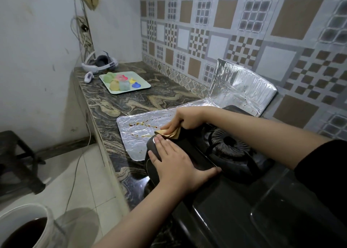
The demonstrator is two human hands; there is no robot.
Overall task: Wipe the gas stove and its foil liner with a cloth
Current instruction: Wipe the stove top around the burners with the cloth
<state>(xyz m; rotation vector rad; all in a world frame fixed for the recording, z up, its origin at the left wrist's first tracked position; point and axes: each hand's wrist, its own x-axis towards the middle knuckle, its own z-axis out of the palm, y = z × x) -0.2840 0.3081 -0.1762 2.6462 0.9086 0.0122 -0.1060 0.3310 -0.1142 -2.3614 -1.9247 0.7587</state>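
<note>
Stove [221, 172] sits black on the marbled counter [116, 105], its left end over the stained foil liner [135, 133]. My left hand [174, 159] lies flat on that corner, fingers straight, thumb spread along the front edge. My right hand [185, 120] grips the tan cloth [171, 134], pressing it where stove meets foil.

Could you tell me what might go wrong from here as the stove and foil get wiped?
The foil liner is thin and crinkled, so the cloth under the right hand might tear or bunch it. The brown spills could smear rather than lift. The left hand rests flat on the stove corner; pushing could shift it.
</note>
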